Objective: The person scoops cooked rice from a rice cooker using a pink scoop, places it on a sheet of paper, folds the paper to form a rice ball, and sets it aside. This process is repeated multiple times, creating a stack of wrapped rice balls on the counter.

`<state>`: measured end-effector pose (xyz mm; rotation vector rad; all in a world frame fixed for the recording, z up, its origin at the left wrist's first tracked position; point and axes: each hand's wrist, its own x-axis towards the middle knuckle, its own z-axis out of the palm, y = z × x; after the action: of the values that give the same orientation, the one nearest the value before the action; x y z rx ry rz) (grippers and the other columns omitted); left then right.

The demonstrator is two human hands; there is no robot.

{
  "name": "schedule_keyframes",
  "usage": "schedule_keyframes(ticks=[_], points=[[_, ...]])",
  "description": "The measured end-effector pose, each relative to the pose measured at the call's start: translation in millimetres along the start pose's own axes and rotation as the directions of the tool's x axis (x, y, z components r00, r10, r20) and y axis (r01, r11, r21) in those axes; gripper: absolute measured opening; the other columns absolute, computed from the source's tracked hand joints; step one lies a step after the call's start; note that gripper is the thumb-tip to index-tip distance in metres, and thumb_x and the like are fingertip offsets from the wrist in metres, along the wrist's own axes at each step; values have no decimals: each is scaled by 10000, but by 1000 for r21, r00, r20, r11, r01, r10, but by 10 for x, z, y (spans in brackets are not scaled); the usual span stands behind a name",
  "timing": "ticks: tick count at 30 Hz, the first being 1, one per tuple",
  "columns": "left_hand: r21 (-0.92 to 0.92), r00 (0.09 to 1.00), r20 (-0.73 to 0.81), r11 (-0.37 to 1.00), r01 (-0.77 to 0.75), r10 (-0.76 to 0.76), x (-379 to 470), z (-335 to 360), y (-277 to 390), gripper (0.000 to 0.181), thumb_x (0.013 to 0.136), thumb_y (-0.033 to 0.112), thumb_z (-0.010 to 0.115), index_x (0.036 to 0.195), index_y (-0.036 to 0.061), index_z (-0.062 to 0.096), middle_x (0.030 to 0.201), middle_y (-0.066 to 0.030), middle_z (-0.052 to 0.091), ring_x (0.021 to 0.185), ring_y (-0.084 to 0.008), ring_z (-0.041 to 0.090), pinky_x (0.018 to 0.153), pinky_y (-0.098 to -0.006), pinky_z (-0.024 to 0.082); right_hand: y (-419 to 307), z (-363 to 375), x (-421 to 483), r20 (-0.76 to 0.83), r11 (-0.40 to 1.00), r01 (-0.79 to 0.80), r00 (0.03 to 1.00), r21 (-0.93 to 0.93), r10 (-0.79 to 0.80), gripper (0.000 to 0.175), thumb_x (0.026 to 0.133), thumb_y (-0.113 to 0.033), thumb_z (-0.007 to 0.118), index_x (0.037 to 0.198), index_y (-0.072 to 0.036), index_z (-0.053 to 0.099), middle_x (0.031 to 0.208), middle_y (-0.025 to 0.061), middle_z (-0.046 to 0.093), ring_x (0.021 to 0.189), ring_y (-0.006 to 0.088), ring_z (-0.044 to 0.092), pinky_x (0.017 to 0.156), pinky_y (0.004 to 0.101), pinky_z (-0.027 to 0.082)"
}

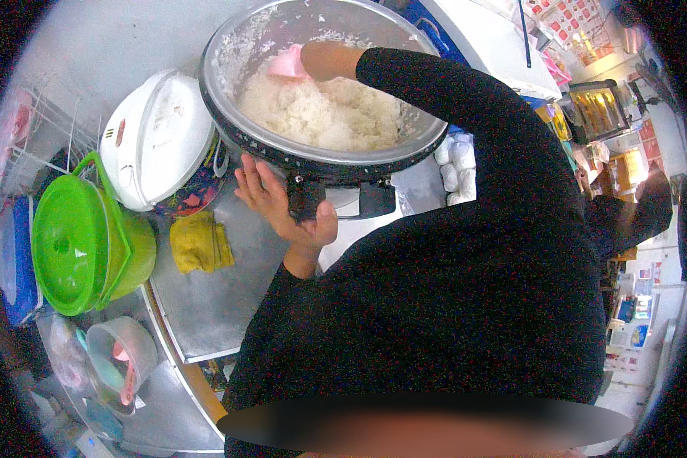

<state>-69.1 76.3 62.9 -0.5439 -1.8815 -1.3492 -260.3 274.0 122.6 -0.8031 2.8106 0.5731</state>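
Note:
A large metal pot [326, 157] with a black rim stands before me, white cooked rice [326, 117] heaped inside it. Down in the pot, my right hand [327, 60] grips a pink scoop [288, 64], its edge against the rice; the fingers are partly hidden. My left hand [280, 203] is at the pot's near side beside the black handle [306, 197], fingers spread and thumb apart. It holds nothing; whether the palm presses on the handle I cannot tell. Grains of rice cling to the pot's inner wall.
Left of the pot, a white rice cooker lid [160, 137] rests on a dark floral body. A green lidded bucket [71, 246], a folded yellow cloth [202, 241] and a clear tub [123, 349] with utensils lie further left. White wrapped bundles [458, 163] sit right, near a person [635, 212].

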Motion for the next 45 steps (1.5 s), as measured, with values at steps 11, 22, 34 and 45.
schedule_keyframes(ticks=[11, 22, 34, 45], points=[[38, 999, 13, 998, 44, -44, -6, -27, 12, 825, 729, 520, 451, 1335, 0, 246, 1362, -272, 210, 1261, -449, 145, 983, -580, 15, -190, -500, -975, -86, 969, -246, 966, 4, 245, 370, 809, -106, 422, 1170, -26, 425, 728, 201, 609, 677, 360, 609, 568, 448, 491], [9, 1000, 10, 1000, 13, -13, -21, -4, -11, 861, 732, 537, 441, 1332, -36, 211, 1351, -276, 225, 1249, -453, 164, 983, -578, 19, -73, -34, -587, 55, 979, -116, 993, 165, 109, 228, 798, -206, 488, 929, -38, 568, 870, 188, 610, 839, 354, 587, 733, 454, 459], [1, 1000, 4, 1000, 9, -9, -24, 16, -25, 850, 721, 510, 450, 1339, -22, 211, 1340, -281, 247, 1246, -451, 169, 989, -564, 21, 96, 79, -429, -12, 974, -30, 999, 226, 34, 260, 815, -243, 481, 879, -4, 559, 818, 193, 603, 781, 357, 592, 681, 462, 459], [12, 1000, 17, 1000, 8, -9, -25, -5, -20, 848, 713, 496, 459, 1341, -16, 209, 1354, -269, 235, 1264, -445, 141, 987, -574, 15, 302, -293, -502, -8, 976, -162, 986, 144, 165, 240, 773, -165, 524, 949, -3, 537, 761, 173, 613, 710, 362, 601, 633, 427, 477]])
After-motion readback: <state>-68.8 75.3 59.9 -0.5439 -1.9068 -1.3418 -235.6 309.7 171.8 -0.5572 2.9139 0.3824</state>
